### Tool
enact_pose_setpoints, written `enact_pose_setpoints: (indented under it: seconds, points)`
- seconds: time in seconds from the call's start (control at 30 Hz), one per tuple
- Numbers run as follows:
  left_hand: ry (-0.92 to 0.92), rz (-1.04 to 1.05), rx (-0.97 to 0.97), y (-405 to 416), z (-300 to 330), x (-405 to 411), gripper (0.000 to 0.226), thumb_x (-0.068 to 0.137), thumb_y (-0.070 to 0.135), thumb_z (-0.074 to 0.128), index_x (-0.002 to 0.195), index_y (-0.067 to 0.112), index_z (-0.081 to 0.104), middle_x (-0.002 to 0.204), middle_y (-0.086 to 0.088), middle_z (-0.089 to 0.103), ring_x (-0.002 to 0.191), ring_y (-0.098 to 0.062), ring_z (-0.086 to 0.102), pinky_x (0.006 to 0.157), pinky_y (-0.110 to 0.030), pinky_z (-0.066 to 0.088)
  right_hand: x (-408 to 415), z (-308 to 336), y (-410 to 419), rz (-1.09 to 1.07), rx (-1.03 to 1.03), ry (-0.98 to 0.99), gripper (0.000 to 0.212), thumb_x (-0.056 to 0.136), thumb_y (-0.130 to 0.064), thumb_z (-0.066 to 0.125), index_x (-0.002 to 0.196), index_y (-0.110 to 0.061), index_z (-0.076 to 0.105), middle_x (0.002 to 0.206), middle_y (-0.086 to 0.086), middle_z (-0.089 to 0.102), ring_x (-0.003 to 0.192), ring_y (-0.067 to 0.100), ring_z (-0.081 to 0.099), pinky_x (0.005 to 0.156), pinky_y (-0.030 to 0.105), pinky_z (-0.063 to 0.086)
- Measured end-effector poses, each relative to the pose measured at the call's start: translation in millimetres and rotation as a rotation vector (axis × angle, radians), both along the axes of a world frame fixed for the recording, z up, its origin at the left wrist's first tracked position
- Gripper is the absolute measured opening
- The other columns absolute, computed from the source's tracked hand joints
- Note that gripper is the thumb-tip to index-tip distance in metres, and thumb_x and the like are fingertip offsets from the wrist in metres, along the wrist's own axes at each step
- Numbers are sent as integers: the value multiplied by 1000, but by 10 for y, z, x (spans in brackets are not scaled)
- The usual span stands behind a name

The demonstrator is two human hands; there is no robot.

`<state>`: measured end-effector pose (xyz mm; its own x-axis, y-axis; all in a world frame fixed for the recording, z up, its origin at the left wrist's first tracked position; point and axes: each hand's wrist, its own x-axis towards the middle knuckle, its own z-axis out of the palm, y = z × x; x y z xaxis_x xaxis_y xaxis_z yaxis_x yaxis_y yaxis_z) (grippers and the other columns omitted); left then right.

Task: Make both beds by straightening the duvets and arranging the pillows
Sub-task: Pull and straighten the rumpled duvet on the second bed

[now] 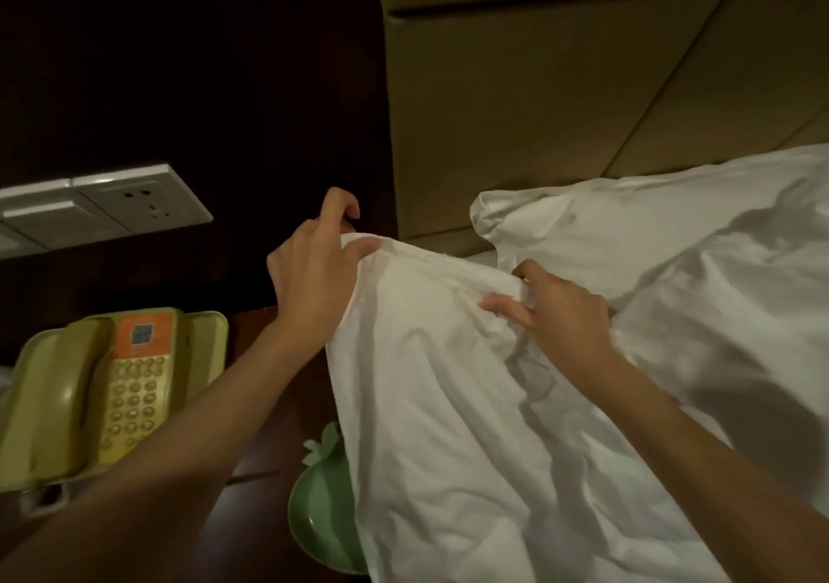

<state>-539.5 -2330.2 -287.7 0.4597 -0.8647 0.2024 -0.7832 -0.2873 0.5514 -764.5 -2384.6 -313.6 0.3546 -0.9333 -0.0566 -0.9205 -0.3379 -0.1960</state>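
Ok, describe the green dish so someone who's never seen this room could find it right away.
Start at the yellowish telephone on the dark bedside table. Look right and nearer, where the white duvet hangs over the table's edge. The green dish peeks from beneath it, the only green thing, with a leaf-shaped tab on its rim.

Crumpled white duvet (448, 403) bunched near headboard, white pillow (628, 232) behind

Lighting is dim throughout. A dark wood wall panel (202, 67) occupies the upper left. A white socket and switch plate (96, 208) is mounted on it, near the left edge. To the right stands a tan padded headboard (538, 102), divided by dark seams. Below the panel, a dark wooden nightstand (255, 336) carries a yellowed push-button telephone (112, 394) at its left side and a green dish (318, 506) at its near right edge.
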Motion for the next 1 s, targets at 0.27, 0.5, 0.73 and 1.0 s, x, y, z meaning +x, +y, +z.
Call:
enact_pose_setpoints:
  seconds: [0.27,0.5,0.73,1.0]
  points:
    - [-8,76,-86,-214,40,251,23,91,35,59,103,18,49,87,-1,59,77,-15,51,65,-28,24,384,348,-598,-45,-185,-23,63,73,-75,44,97,-18,56,74,-4,58,68,14,49,64,28,34]
    - [-41,150,-210,-572,167,545,26,87,34,64,87,21,41,77,-1,58,69,-20,54,60,-29,28,666,666,-1102,89,-378,2,58,71,-74,43,77,-17,49,56,-5,46,54,17,47,51,24,26]
    - [152,235,-173,-687,-255,546,29,87,40,63,88,23,40,76,4,56,69,-18,54,61,-31,35,738,280,-1340,225,-654,-122,55,74,-68,50,59,-15,53,40,-3,44,34,12,33,54,9,5]
    - [143,203,-53,-710,-915,284,17,91,28,60,104,17,56,94,4,57,94,-22,58,83,-35,44,587,-463,-1331,184,-625,-106,50,83,-61,46,75,-12,55,52,3,52,44,22,50,48,21,28]
